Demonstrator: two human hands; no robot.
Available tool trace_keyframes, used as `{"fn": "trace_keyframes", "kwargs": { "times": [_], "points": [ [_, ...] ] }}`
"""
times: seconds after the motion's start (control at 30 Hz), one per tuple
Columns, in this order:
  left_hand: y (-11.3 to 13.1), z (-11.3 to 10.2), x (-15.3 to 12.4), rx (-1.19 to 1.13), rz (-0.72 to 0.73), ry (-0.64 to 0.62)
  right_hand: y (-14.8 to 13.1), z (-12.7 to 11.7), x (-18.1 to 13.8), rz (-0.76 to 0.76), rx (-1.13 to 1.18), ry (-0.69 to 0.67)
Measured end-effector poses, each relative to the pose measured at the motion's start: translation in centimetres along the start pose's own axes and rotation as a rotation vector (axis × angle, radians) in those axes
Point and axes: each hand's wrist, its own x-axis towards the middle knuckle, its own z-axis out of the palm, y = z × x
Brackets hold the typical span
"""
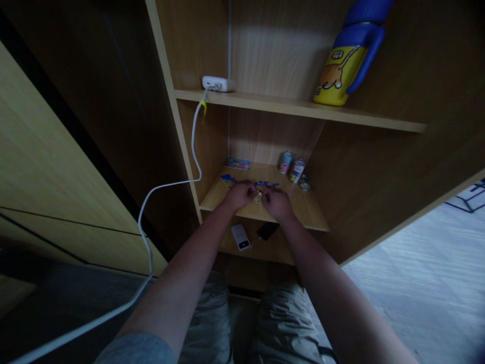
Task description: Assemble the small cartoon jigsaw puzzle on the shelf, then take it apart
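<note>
The left hand (239,195) and right hand (276,203) curl down, close together, over small blue and yellow pieces (267,185) scattered across a wooden shelf (306,210). Each grip is half closed, but the fingers and dim light hide whether either holds a piece. Some pieces are hidden beneath the hands.
</note>
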Motion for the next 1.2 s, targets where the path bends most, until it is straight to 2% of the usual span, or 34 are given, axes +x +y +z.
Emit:
{"fn": "trace_keyframes", "kwargs": {
  "times": [1.2],
  "points": [
    [0.08,0.03,-0.16,-0.013,0.001,0.012,0.15,0.19,0.11,-0.006,0.024,0.012]
  ]
}}
